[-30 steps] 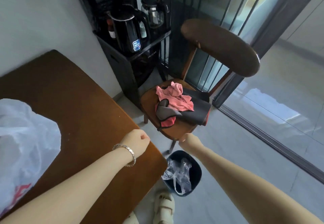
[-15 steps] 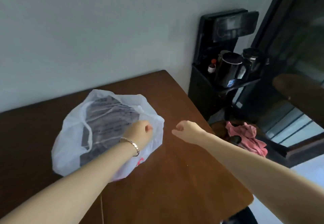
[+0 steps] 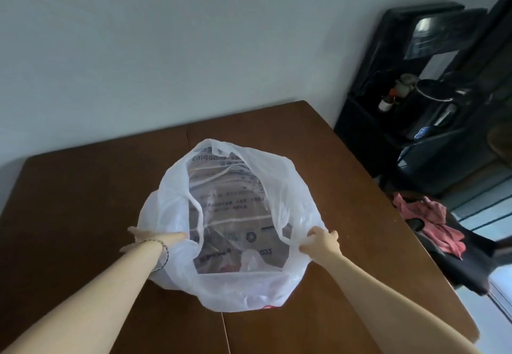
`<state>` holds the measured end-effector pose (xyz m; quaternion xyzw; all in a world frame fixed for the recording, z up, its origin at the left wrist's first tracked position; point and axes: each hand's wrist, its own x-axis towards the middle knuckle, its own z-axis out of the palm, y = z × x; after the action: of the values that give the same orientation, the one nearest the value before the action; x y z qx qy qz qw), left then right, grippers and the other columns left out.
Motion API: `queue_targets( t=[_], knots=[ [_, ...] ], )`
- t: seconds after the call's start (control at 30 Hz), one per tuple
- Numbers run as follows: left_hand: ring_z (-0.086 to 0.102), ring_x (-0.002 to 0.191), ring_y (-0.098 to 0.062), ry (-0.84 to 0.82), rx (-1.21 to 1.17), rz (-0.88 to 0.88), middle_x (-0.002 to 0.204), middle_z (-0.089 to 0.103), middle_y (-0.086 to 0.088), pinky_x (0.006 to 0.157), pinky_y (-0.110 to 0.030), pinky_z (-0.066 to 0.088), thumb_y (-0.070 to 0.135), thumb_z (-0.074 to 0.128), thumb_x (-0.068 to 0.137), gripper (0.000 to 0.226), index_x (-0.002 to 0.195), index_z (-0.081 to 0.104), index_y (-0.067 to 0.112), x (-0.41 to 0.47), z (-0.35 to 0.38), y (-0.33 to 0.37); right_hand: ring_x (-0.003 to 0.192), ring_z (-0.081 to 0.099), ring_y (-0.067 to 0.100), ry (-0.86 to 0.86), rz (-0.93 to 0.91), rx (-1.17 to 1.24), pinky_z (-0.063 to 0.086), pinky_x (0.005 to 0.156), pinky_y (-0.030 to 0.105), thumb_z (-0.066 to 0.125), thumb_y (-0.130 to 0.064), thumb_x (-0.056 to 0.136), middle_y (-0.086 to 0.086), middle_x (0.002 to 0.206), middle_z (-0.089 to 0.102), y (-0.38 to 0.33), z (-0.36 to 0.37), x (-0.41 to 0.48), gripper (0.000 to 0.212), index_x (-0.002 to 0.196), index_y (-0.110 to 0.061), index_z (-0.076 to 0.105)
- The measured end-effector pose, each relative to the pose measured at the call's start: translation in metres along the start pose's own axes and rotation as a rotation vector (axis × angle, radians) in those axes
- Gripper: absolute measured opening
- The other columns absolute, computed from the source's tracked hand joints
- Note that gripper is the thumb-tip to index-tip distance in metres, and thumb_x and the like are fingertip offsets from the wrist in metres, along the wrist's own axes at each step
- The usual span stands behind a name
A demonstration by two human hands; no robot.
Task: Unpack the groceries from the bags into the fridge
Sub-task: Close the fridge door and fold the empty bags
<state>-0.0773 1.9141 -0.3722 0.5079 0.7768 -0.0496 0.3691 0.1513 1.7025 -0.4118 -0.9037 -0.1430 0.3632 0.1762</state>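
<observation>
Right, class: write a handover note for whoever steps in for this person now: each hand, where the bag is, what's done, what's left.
Left hand: at the left rim of the white plastic bag, partly behind plastic; grip unclear.
Right hand: pinches the right rim, holding the mouth open.
Bag sits on the brown table; something small, white and red, lies low inside, unclear.
Done: bag opened. Left: take contents to the fridge, not in view.

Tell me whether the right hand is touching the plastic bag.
Touching. The head view shows the right hand gripping the rim of the plastic bag, its fingers curled over the plastic.
</observation>
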Motion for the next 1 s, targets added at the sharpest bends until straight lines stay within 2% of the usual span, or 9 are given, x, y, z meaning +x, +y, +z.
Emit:
queue_targets(
  t=[0.1, 0.23, 0.37, 0.47, 0.6, 0.67, 0.77, 0.87, 1.0],
  knots=[
    [0.023, 0.138, -0.038, -0.152, -0.072, 0.083, 0.152, 0.017, -0.023, 0.111, -0.042, 0.023, 0.012, 0.077, 0.075, 0.107, 0.148, -0.001, 0.004, -0.003, 0.020, -0.006, 0.120, 0.035, 0.028, 0.021, -0.093, -0.073, 0.041, 0.093, 0.034, 0.058, -0.012, 0.081, 0.008, 0.127, 0.038, 0.016, 0.001, -0.002, 0.018, 0.094, -0.024, 0.057],
    [0.044, 0.122, -0.034, -0.214, -0.007, 0.257, 0.138, 0.041, -0.014, 0.092, -0.039, 0.042, 0.008, 0.070, 0.078, 0.085, 0.146, 0.019, 0.018, -0.027, 0.041, -0.005, 0.084, 0.048, 0.016, 0.087, -0.270, 0.097, 0.038, 0.055, 0.014, 0.050, 0.008, 0.080, -0.002, 0.100, 0.047, 0.021, 0.005, -0.012, 0.034, 0.075, -0.025, 0.053],
    [0.044, 0.116, -0.035, 0.040, 0.262, 0.373, 0.129, 0.045, -0.016, 0.087, -0.039, 0.038, 0.021, 0.051, 0.089, 0.057, 0.140, 0.026, 0.028, -0.076, 0.044, 0.011, 0.099, 0.043, 0.021, 0.381, -0.581, -0.038, 0.033, 0.076, 0.018, 0.038, 0.023, 0.066, -0.004, 0.100, 0.046, 0.012, -0.018, -0.039, 0.050, 0.091, -0.012, 0.064],
    [0.049, 0.117, -0.030, -0.074, -0.100, 0.656, 0.129, 0.050, -0.012, 0.096, -0.038, 0.040, 0.041, 0.048, 0.090, 0.049, 0.132, 0.044, 0.016, -0.129, 0.050, 0.026, 0.084, 0.057, 0.033, 0.537, -1.063, -0.306, 0.052, 0.065, 0.031, 0.055, 0.011, 0.049, 0.005, 0.094, 0.061, 0.003, -0.033, -0.063, 0.045, 0.086, -0.010, 0.071],
    [0.055, 0.107, -0.019, -0.423, -0.426, 0.637, 0.124, 0.051, -0.002, 0.077, -0.026, 0.047, 0.071, 0.056, 0.065, 0.079, 0.122, 0.050, 0.017, -0.191, 0.071, 0.045, 0.081, 0.061, 0.030, 0.305, -1.318, -0.421, 0.056, 0.063, 0.037, 0.077, 0.008, 0.050, 0.008, 0.094, 0.063, 0.006, -0.036, -0.083, 0.047, 0.091, -0.013, 0.069],
    [0.059, 0.105, -0.023, -0.405, -0.385, 0.530, 0.129, 0.050, -0.007, 0.067, -0.026, 0.050, 0.048, 0.073, 0.067, 0.085, 0.137, 0.036, 0.018, -0.202, 0.083, 0.048, 0.093, 0.061, 0.031, 0.179, -1.352, -0.412, 0.058, 0.071, 0.037, 0.082, 0.009, 0.051, 0.011, 0.107, 0.062, 0.015, -0.042, -0.093, 0.064, 0.108, -0.012, 0.064],
    [0.061, 0.086, -0.021, -0.347, -0.251, 0.574, 0.099, 0.061, -0.005, 0.072, -0.029, 0.052, 0.000, 0.060, 0.076, 0.048, 0.121, 0.047, 0.014, -0.205, 0.089, 0.050, 0.108, 0.057, 0.026, 0.083, -1.422, -0.388, 0.058, 0.080, 0.034, 0.079, 0.003, 0.065, 0.012, 0.128, 0.053, 0.033, -0.073, -0.107, 0.077, 0.128, -0.017, 0.040],
    [0.062, 0.082, -0.028, -0.360, -0.182, 0.703, 0.090, 0.064, -0.011, 0.073, -0.034, 0.053, -0.012, 0.053, 0.077, 0.036, 0.108, 0.059, 0.005, -0.210, 0.090, 0.055, 0.141, 0.022, 0.022, 0.137, -1.324, -0.331, 0.026, 0.114, 0.040, 0.070, -0.050, 0.076, 0.005, 0.154, 0.016, 0.057, -0.119, -0.111, 0.093, 0.145, -0.031, 0.012],
    [0.059, 0.067, -0.021, -0.500, 0.003, 0.834, 0.072, 0.062, -0.001, 0.059, -0.020, 0.050, -0.009, 0.050, 0.080, 0.028, 0.085, 0.061, 0.016, -0.236, 0.086, 0.055, 0.131, -0.045, 0.023, 0.233, -1.003, -0.640, -0.031, 0.102, 0.044, 0.065, -0.079, 0.054, -0.006, 0.138, -0.053, 0.080, -0.159, -0.098, 0.136, 0.125, -0.047, -0.046]
  ],
)
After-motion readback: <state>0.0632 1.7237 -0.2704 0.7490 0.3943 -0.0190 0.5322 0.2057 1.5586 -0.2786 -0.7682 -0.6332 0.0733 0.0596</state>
